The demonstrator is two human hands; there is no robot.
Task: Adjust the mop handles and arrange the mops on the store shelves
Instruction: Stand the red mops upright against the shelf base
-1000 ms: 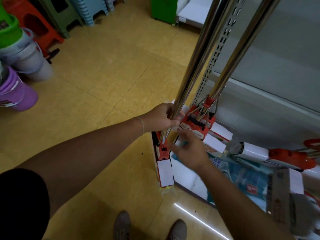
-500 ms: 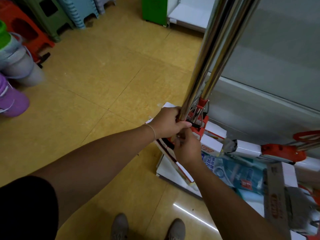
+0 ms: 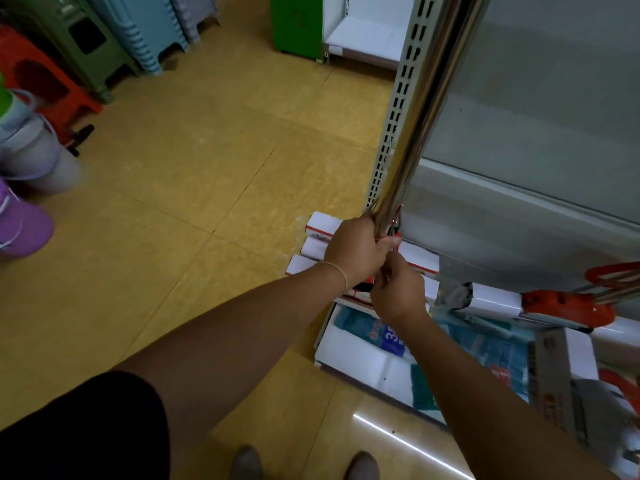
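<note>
Since a second ago: handles (image 3: 426, 109) swung from a splayed V into one near-single line, leaning beside the upright (image 3: 403, 81); right hand (image 3: 398, 294) brought up from lower down to meet the left. Left hand (image 3: 356, 252) wrapped round the foot of both handles, fingers curled tight. Right hand just beneath and touching it, fingers curled inward; cannot tell what is pinched there, if anything, with the hold hidden behind the left hand. Mops upright at the shelf's left end, heads (image 3: 320, 221) in white sleeves down at the edge of the base shelf (image 3: 360, 362). Another mop (image 3: 564, 306) lying flat further right.

Likeliest trouble: tipping. Gripped only at the very bottom, tops out of view, so little leverage against a lean outward toward the floor (image 3: 207, 202). Smooth chrome, apt to slide or twist through a loosened grip during adjustment. Fingers crowded at the foot of the handles, open to a nip from a dropping or snapping handle. Heads perched at the shelf edge, easily nudged off. Lying mop probably within reach of a swinging pole.
</note>
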